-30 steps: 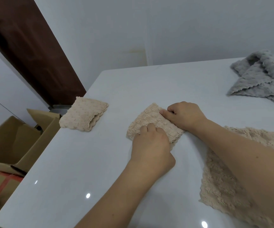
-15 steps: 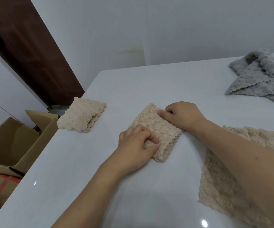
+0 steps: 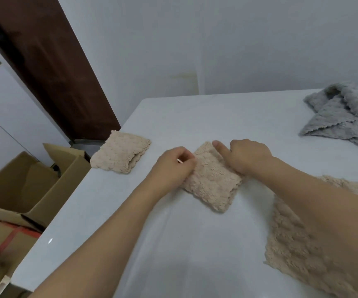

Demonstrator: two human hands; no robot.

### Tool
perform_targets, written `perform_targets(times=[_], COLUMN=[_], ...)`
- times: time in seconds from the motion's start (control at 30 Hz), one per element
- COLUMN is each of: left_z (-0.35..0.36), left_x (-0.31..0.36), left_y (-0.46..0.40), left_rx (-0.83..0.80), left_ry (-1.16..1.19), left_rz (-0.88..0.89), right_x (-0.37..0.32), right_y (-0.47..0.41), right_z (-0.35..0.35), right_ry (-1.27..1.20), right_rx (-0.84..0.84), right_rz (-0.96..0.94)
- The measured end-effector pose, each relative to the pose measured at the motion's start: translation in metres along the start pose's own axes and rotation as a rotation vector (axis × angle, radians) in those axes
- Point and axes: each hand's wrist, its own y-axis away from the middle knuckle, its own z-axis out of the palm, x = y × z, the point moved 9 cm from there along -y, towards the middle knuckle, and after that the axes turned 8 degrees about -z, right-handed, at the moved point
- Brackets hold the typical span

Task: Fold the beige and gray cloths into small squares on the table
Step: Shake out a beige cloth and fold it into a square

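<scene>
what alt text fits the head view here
Two bare hands, left hand and right hand, press a folded beige textured cloth on a white table. Another folded beige square lies left; a crumpled gray cloth far right.

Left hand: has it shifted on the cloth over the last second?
Yes. The left hand slid off the top of the half-folded beige cloth to its left edge, toward the finished beige square, and now pinches that edge.
</scene>
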Motion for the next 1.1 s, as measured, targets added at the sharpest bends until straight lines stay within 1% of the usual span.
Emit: perform_targets(times=[0.03,0.07,0.13,0.17,0.23,0.3,0.37,0.43,0.5,0.53,0.57,0.63,0.7,0.77,0.83,0.93,1.0,1.03,1.07,1.1], left_z=[-0.01,-0.012,-0.002,0.005,0.015,0.024,0.027,0.028,0.028,0.029,0.029,0.028,0.026,0.019,0.012,0.002,-0.005,-0.007,-0.007,-0.004], left_x=[-0.006,-0.012,-0.022,-0.023,-0.019,-0.011,-0.003,0.002,0.003,0.005,0.01,0.024,0.043,0.066,0.09,0.12,0.134,0.139,0.14,0.139], left_y=[-0.008,-0.014,-0.024,-0.027,-0.034,-0.039,-0.042,-0.048,-0.058,-0.064,-0.071,-0.085,-0.101,-0.118,-0.134,-0.157,-0.169,-0.174,-0.18,-0.187], left_rx=[0.091,0.116,0.062,0.032,-0.018,-0.066,-0.073,-0.043,0.009,0.031,0.049,0.066,0.048,0.046,0.048,0.034,0.047,0.069,0.1,0.128], left_ry=[-0.047,-0.118,-0.321,-0.388,-0.389,-0.301,-0.18,-0.047,0.083,0.137,0.171,0.187,0.221,0.244,0.274,0.446,0.575,0.613,0.61,0.571], left_rz=[-0.035,-0.085,-0.18,-0.194,-0.181,-0.167,-0.161,-0.164,-0.2,-0.209,-0.197,-0.136,-0.059,0.022,0.084,0.122,0.142,0.15,0.15,0.14], right_x=[0.002,0.004,0.006,0.006,0.008,0.012,0.024,0.04,0.054,0.057,0.058,0.052,0.051,0.057,0.065,0.065,0.064,0.066,0.07,0.078], right_y=[0.001,0.002,0.006,0.009,0.014,0.017,0.014,0.006,-0.003,-0.008,-0.011,-0.017,-0.028,-0.042,-0.056,-0.076,-0.093,-0.103,-0.113,-0.123], right_z=[0.0,0.001,0.008,0.011,0.012,0.006,-0.001,-0.007,-0.011,-0.009,-0.006,0.001,0.001,-0.006,-0.01,-0.023,-0.042,-0.053,-0.063,-0.071], right_ry=[0.017,0.021,-0.058,-0.108,-0.191,-0.328,-0.601,-0.909,-1.082,-1.134,-1.196,-1.344,-1.393,-1.372,-1.413,-1.55,-1.677,-1.758,-1.84,-1.867], right_rx=[-0.065,-0.139,-0.295,-0.365,-0.436,-0.4,-0.293,-0.163,-0.073,-0.077,-0.116,-0.242,-0.315,-0.304,-0.303,-0.31,-0.236,-0.168,-0.081,0.032], right_rz=[0.041,0.062,0.082,0.083,0.073,0.068,0.102,0.164,0.233,0.265,0.299,0.355,0.352,0.353,0.385,0.32,0.212,0.172,0.148,0.145])
